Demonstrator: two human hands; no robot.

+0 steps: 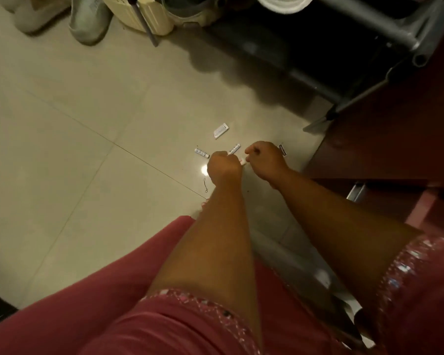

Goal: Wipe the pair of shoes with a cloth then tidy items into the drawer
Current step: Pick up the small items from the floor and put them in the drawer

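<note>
From the head camera, the left hand (224,167) was curled low over the pale tiled floor (75,139), pinching a small white tube (234,149) at its near end. The right hand (265,160), just at its 3 o'clock, was curled too, with a small white-and-red stick (243,161) at its fingertips. Another white tube (202,152) lay at 9 o'clock, a flat white packet (221,131) at 12. Pale shoes (87,19) stood far off at 11 o'clock.
</note>
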